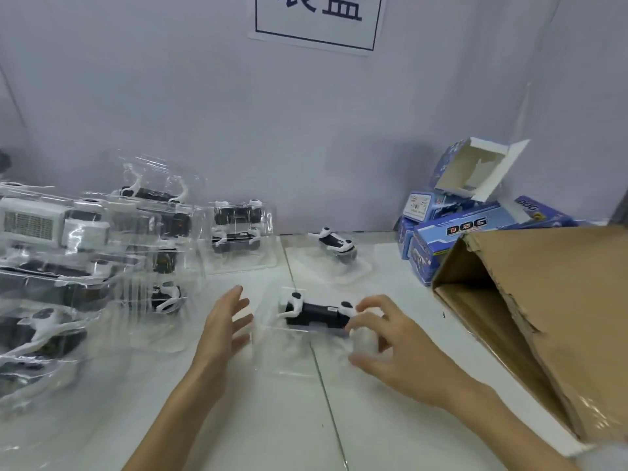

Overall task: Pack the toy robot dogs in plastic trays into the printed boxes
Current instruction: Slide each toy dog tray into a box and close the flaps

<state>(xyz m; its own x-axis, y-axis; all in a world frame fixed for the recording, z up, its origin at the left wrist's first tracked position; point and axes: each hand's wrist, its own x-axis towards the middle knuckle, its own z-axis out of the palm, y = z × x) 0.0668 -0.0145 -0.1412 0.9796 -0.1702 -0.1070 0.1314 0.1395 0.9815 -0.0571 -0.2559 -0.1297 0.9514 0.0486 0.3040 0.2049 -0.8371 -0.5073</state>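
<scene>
**Legible print, located from the brown carton**

Just behind the brown carton, at its left corner, you can read "DOG" on the blue printed box. A second blue box farther back shows "DOG" upside down. The white label to their left is too small to read. High on the wall, up and left of the carton, the paper sign bears two large characters cut off by the frame edge.

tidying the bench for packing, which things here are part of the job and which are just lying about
Part of the job: front dog in its tray, gripped by the right hand; more trayed dogs; printed boxes; open box.
Probably lying about: brown carton, which the task does not name; wall sign.
</scene>
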